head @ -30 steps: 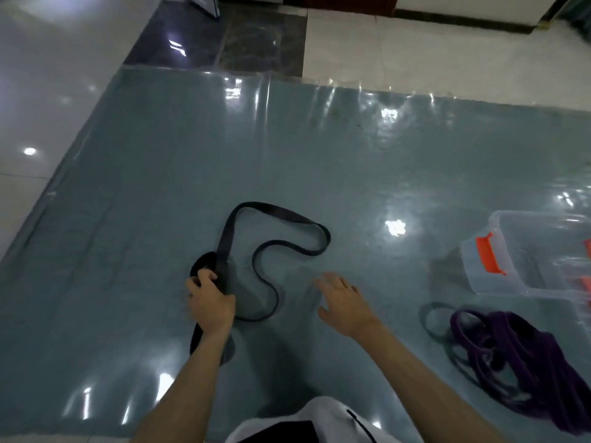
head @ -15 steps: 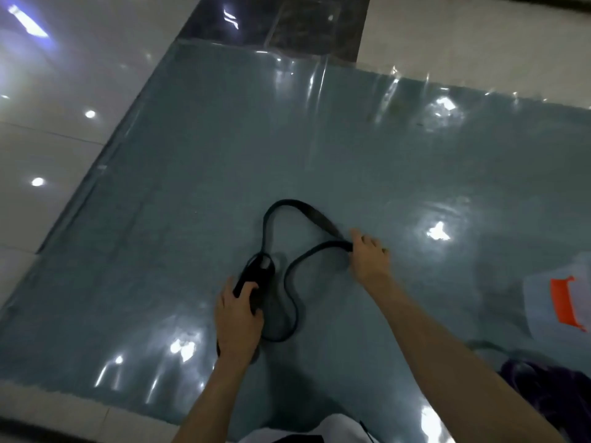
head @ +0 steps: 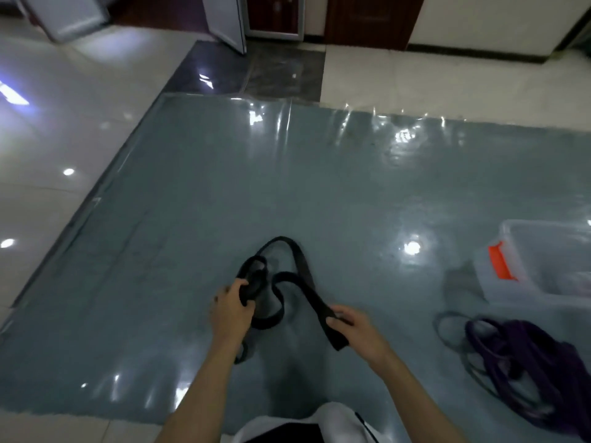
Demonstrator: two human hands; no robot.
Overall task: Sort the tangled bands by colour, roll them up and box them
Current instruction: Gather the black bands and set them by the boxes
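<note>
A long black band [head: 297, 260] loops above the grey-blue mat [head: 224, 193] in the middle of the view. My left hand [head: 231, 311] grips its partly rolled end. My right hand [head: 355, 327] pinches a flat stretch of the same band a little to the right, and the band's tail sticks out below the fingers. A tangle of purple bands [head: 524, 362] lies on the mat at the lower right. Beyond that tangle stands a clear plastic box [head: 543, 263] with an orange latch.
The mat covers a glossy tiled floor [head: 64, 129] that shows on the left and at the back. Doors and a white panel [head: 224, 20] line the far wall. My white-clad knee [head: 329, 420] is at the bottom edge.
My right hand took hold of the band's far loop and drew it back toward me. Both hands have lifted the band off the mat; the loop now hangs smaller between them.
</note>
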